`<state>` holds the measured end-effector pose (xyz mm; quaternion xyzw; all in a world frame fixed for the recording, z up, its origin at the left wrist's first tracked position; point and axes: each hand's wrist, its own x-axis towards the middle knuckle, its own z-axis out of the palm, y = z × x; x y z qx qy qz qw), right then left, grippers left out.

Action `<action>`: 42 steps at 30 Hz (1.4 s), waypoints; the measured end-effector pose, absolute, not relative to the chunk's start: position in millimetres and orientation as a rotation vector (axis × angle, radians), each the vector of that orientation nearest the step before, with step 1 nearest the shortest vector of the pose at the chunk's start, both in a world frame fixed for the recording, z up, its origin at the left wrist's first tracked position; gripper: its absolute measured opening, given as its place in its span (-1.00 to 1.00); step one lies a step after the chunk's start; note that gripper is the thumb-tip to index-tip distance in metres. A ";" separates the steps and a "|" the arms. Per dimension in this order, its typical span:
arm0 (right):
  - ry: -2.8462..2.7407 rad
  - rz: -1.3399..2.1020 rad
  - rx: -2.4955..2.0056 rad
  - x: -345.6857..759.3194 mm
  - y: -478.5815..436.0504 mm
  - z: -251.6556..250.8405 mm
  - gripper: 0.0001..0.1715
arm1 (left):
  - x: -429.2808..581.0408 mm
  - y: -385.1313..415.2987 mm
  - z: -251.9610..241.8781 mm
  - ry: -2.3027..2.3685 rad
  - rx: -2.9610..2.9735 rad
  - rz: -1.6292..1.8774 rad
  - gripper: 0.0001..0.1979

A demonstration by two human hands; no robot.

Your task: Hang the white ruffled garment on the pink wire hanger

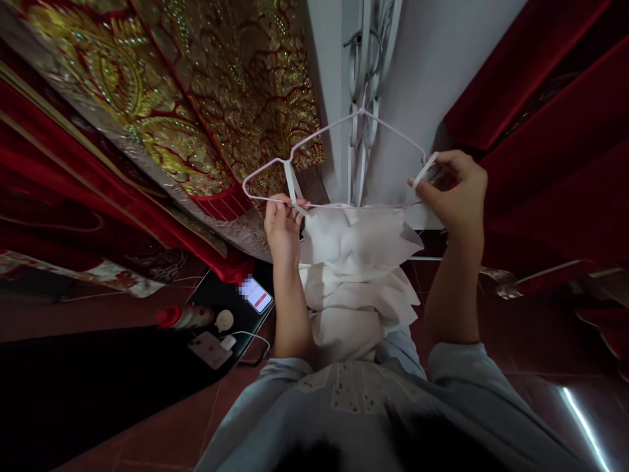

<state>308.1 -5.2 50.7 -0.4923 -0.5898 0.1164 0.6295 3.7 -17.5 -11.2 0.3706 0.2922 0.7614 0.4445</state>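
Observation:
A pale pink wire hanger [339,124] hangs by its hook from a white metal grille [361,78] on the wall. Below it droops a white ruffled garment [358,269] with thin white straps. My left hand [282,223] is closed on the left strap, which loops over the hanger's left shoulder. My right hand [455,190] pinches the right strap at the hanger's right end. The garment's lower part falls between my forearms.
A red and gold embroidered garment [196,98] hangs at the left. Dark red cloth [550,131] hangs at the right. On a black surface [98,373] at lower left lie a lit phone [258,295], a charger and a red-capped bottle [181,318]. The floor is red tile.

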 end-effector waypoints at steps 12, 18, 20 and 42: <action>-1.545 0.638 -1.109 224.8 -69.3 -29.1 -0.70 | 16.7 -20.8 -15.1 0.789 0.916 1.907 -0.52; -1.417 0.679 -1.138 210.2 -58.9 -35.9 -0.42 | 14.8 -32.7 -19.3 0.954 1.132 1.882 -0.59; -1.403 0.689 -1.132 209.9 -55.3 -36.2 -0.45 | 10.2 -42.4 -12.3 1.011 1.252 1.690 -0.64; -1.369 0.672 -1.100 207.9 -54.6 -37.5 -0.57 | -6.9 -27.3 3.9 1.057 1.106 1.979 -0.66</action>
